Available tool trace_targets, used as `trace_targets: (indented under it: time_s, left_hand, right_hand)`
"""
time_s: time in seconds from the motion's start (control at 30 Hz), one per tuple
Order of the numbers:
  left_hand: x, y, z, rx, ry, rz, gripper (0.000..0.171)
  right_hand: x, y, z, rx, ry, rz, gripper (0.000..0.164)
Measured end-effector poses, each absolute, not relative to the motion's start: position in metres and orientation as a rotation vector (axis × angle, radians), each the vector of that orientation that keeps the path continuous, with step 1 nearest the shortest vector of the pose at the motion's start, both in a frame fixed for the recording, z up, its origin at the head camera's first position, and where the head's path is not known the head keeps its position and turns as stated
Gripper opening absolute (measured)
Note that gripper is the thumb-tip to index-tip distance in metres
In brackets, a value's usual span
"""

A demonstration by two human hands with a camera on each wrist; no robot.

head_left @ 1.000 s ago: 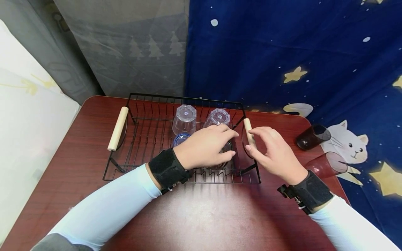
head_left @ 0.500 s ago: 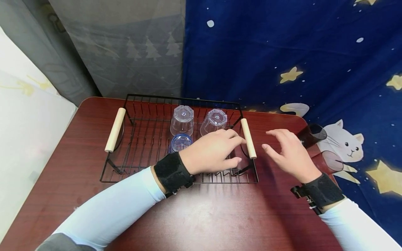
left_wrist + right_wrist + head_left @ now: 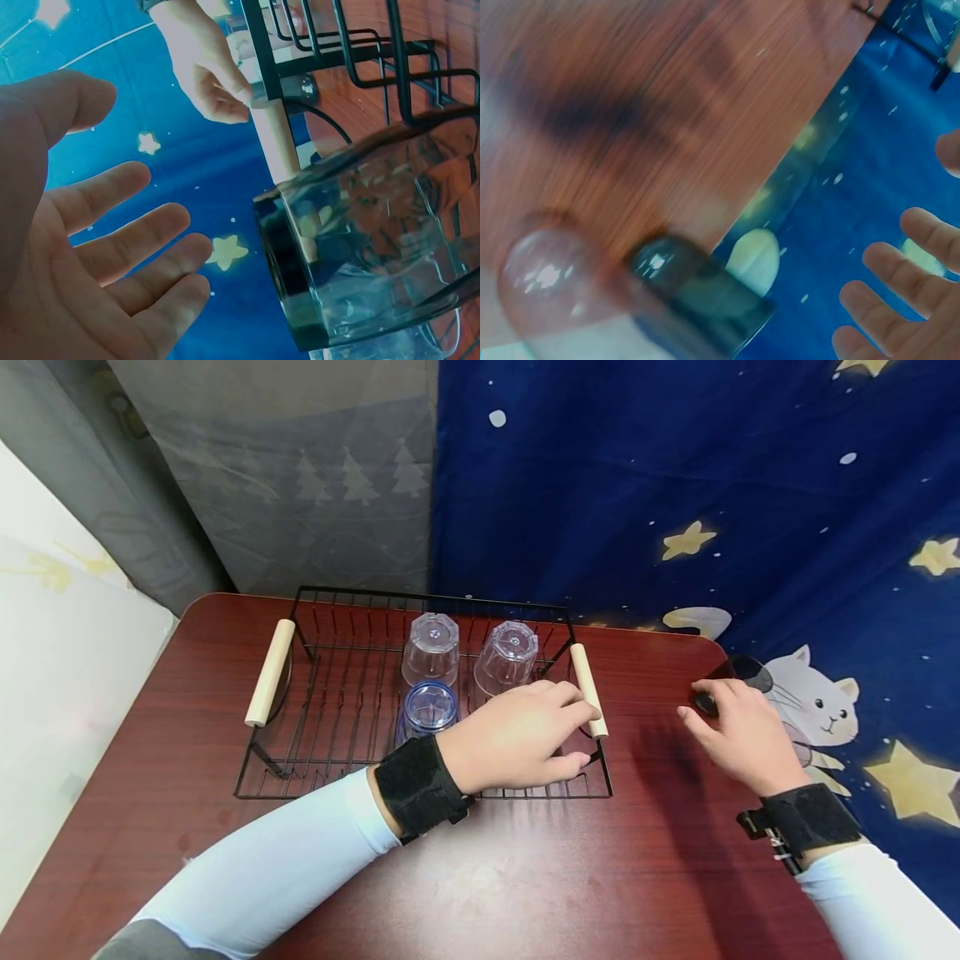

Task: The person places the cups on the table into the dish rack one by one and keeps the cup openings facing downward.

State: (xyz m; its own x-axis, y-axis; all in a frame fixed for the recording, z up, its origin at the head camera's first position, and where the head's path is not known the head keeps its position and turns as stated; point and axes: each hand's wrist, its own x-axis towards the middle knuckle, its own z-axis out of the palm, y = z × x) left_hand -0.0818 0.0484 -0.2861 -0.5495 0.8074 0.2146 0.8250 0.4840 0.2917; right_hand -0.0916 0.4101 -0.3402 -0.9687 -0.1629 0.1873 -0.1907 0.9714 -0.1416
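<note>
My left hand (image 3: 525, 739) hovers over the front right of a black wire dish rack (image 3: 315, 727), fingers loosely spread. In the left wrist view its fingers hold nothing, apart from an upturned dark tinted glass (image 3: 375, 225) in the rack. That glass is hidden beneath the hand in the head view. My right hand (image 3: 750, 739) is over the table's right side, fingers relaxed, close to a dark glass (image 3: 746, 672). A pinkish glass (image 3: 551, 277) stands beside the dark glass in the right wrist view, mostly covered by the hand in the head view.
Two clear glasses, one left (image 3: 431, 652) and one right (image 3: 507, 658), stand upside down in the rack. A blue-tinted glass (image 3: 430, 708) sits before them. Wooden handles, left (image 3: 271, 672) and right (image 3: 588, 689), cap the rack's ends. A blue curtain (image 3: 570, 485) hangs behind the table.
My right hand has moved rightward from the rack's right handle to the tinted glasses. My left hand has shifted slightly right and down, still above the rack.
</note>
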Motion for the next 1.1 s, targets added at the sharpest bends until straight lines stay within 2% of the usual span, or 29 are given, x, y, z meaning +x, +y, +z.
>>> trace_targets:
  time_s: [0.33,0.57,0.73,1.1]
  left_hand:
    - [-0.077,0.044,-0.285,-1.463,-2.67,-0.54,0.043]
    - [-0.077,0.041,-0.287,-1.437,-2.686,-0.541,0.046]
    - [-0.077,0.039,-0.288,-1.421,-2.693,-0.54,0.046]
    - [-0.079,0.034,-0.289,-1.383,-2.706,-0.559,0.043]
  right_hand:
    - [-0.089,0.463,-0.349,-0.03,-2.986,0.121,0.05]
    - [-0.083,0.487,-0.356,-0.247,-3.131,0.129,0.07]
    - [-0.08,0.492,-0.359,-0.306,-3.201,0.196,0.075]
    - [-0.084,0.492,-0.365,-0.296,-3.19,0.194,0.055]
